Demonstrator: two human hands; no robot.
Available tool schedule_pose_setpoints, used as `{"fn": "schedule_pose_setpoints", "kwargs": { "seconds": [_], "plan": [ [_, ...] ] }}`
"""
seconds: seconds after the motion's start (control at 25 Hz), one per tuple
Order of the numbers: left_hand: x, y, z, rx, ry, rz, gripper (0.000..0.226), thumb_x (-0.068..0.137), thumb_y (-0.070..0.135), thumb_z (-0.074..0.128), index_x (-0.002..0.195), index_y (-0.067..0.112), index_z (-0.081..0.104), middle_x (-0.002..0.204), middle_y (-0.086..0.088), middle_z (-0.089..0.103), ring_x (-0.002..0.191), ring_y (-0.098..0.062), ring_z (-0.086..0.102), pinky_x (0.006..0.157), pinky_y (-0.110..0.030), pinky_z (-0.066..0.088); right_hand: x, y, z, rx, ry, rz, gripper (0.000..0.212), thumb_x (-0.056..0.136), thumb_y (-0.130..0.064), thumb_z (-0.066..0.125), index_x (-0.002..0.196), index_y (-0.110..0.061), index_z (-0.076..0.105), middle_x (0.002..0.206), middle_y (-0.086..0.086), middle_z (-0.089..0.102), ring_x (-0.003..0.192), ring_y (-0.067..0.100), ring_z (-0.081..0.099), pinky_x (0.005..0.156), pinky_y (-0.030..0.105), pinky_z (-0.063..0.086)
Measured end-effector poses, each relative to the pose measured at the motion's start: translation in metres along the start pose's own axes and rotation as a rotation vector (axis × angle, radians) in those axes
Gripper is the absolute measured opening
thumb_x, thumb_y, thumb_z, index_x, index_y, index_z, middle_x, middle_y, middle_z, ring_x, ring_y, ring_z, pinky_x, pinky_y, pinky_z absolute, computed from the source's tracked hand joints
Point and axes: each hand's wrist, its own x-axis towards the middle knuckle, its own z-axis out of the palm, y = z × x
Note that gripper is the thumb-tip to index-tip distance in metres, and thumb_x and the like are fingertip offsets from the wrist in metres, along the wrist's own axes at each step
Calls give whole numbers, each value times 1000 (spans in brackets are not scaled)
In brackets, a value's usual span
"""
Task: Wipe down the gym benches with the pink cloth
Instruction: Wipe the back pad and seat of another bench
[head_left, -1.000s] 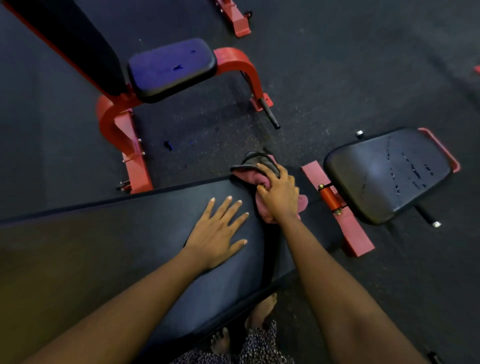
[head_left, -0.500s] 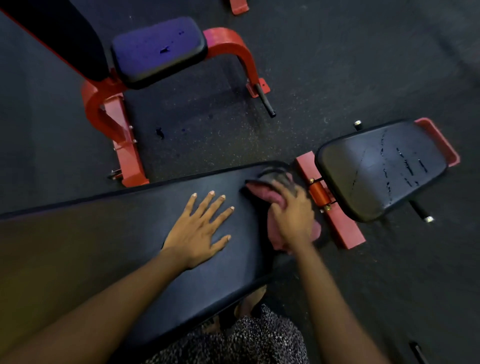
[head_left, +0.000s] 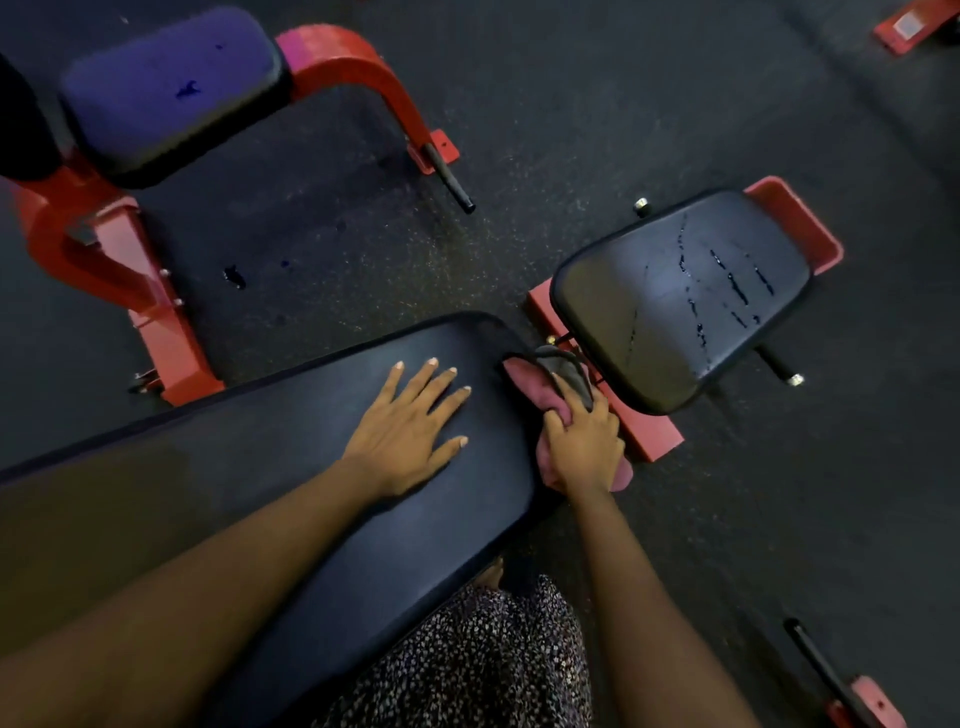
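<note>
Cloth (head_left: 530, 382) bunched under right hand (head_left: 586, 449) fingers (head_left: 571, 402).

The long counter (head_left: 260, 493) is black with a dull bluish sheen. At its 3 o'clock end the cloth (head_left: 530, 379) is pink, with a dark grey band along its top edge. At 2 o'clock the seat pad (head_left: 649, 291) is black, crossed by darker broken streaks, over a red frame (head_left: 654, 441). At 11 o'clock the purple pad (head_left: 166, 88) sits on a brighter red curved frame (head_left: 358, 62). The floor (head_left: 571, 130) is charcoal with pale flecks. At 6 o'clock the garment (head_left: 483, 660) is dark with a small pale floral print.
</note>
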Motion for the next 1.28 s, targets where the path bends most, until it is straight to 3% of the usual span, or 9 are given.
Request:
{"fn": "schedule_pose_setpoints", "kwargs": {
  "seconds": [0.12, 0.28, 0.36, 0.48, 0.68, 0.88, 1.0, 1.16, 1.28],
  "plan": [
    [14, 6, 15, 75, -4, 7, 78, 80, 63, -6, 148, 27, 5, 158, -3, 4, 145, -22, -6, 116, -50, -4, 43, 25, 2, 16, -113, -25, 50, 91, -35, 44, 140, -41, 34, 145, 9, 34, 125, 34, 41, 101, 48, 38],
    [16, 7, 22, 91, 65, 9, 66, 89, 59, 22, 141, 21, 38, 147, -8, 39, 139, -28, 29, 106, -52, 18, 71, 18, -7, 153, -60, -164, 48, 88, -36, 39, 136, -41, 40, 141, 7, 40, 125, 27, 43, 100, 39, 39],
    [17, 7, 24, 86, 86, 20, 66, 88, 58, 27, 140, 20, 40, 146, -8, 40, 138, -28, 31, 106, -53, 20, 73, -20, -6, 191, -10, -310, 52, 83, -42, 37, 135, -46, 39, 143, 5, 38, 126, 26, 41, 101, 40, 38],
    [18, 7, 28, 72, 121, 21, 67, 88, 58, 28, 142, 21, 37, 148, -7, 36, 141, -26, 25, 107, -54, 20, 83, -57, 13, -3, -86, -455, 54, 87, -37, 46, 137, -51, 31, 147, 2, 31, 125, 28, 37, 100, 44, 36],
    [19, 5, 31, 86, 151, 34, 66, 88, 59, 30, 143, 22, 35, 150, -6, 33, 142, -26, 22, 108, -54, 19, 144, -22, 15, 29, -352, -210, 52, 93, -30, 42, 143, -34, 30, 142, 11, 40, 126, 34, 42, 103, 41, 35],
    [20, 4, 30, 90, 147, 34, 67, 88, 59, 29, 143, 22, 34, 150, -7, 33, 142, -27, 23, 109, -54, 17, 106, 11, -2, 149, -391, -209, 51, 96, -24, 42, 145, -27, 29, 141, 9, 43, 125, 29, 43, 103, 38, 33],
    [20, 5, 33, 97, 154, 32, 66, 88, 58, 28, 144, 22, 32, 150, -7, 33, 142, -27, 22, 110, -54, 15, 76, 46, -5, 244, -354, -153, 49, 95, -22, 45, 143, -24, 34, 137, 7, 46, 124, 26, 44, 104, 41, 36],
    [21, 4, 33, 109, 166, 30, 66, 88, 58, 27, 143, 22, 34, 149, -8, 35, 141, -27, 25, 111, -53, 13, 34, 66, 3, 416, -192, 55, 47, 92, -24, 45, 139, -21, 40, 129, 7, 51, 116, 24, 49, 101, 42, 40],
    [21, 6, 33, 105, 171, 35, 66, 87, 58, 25, 142, 22, 37, 148, -8, 38, 140, -28, 28, 111, -52, 10, 6, 56, 15, 772, -16, 396, 52, 87, -33, 47, 139, -26, 40, 120, 9, 59, 101, 27, 59, 91, 40, 48]
  ]
}}
